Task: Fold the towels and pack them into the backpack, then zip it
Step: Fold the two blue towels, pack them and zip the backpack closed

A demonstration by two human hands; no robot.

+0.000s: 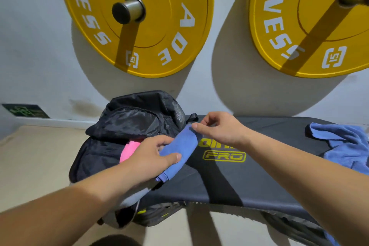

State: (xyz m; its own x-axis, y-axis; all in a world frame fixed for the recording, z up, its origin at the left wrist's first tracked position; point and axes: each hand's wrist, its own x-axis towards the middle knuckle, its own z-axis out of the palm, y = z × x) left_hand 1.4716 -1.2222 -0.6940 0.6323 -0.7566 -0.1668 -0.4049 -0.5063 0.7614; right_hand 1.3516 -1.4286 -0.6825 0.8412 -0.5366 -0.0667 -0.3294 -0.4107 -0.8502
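White wall (36,46) behind, beige floor (30,156) below. Two yellow weight plates hung on pegs on the wall above the bench: left plate (151,32), right plate (311,26). One black padded bench (259,175) with yellow "PRO" lettering ran across the middle. A dark green sign (26,111) sat low on the wall, well left of the bench.

One black backpack (131,118) lay on the left end of the bench, main compartment unzipped, flap thrown back toward the wall. One pink towel (127,152) showed inside the opening, partly hidden by the left hand.

Left hand (151,158) hovered over the backpack opening and gripped the folded blue towel (179,146): thumb pressed on its top face, the other fingers curled round its far-left edge. The towel was a narrow folded strip, plain mid-blue, stitched hem showing at the lower end. It was tilted, with the lower end near the bench's front edge and the upper end toward the wall. It sat just right of the backpack opening, over the bench lettering.

Right hand (219,130) pinched the strip's upper corner between thumb and fingertips, with the remaining fingers loosely curled.

One loose blue towel (343,146) lay crumpled and unfolded on the right end of the bench, well apart from both hands.

Count: blue towels two, pink towel one.
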